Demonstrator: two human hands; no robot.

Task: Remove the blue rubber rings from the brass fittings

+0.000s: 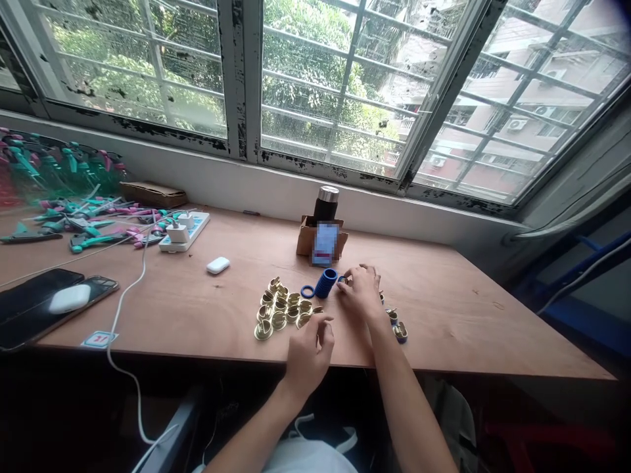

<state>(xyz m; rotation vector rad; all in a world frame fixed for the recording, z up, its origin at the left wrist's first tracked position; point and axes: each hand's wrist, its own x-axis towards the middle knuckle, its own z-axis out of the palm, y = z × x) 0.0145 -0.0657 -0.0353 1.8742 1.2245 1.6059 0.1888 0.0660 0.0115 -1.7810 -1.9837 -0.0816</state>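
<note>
While the left hand [308,351] is near gold pieces [279,320], the right hand [363,292] is beside blue rings [325,284]. I cannot tell either grip's state.

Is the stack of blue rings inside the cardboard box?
No, the stack of blue rings is out on the wooden table, nearer the person than the cardboard box.
</note>
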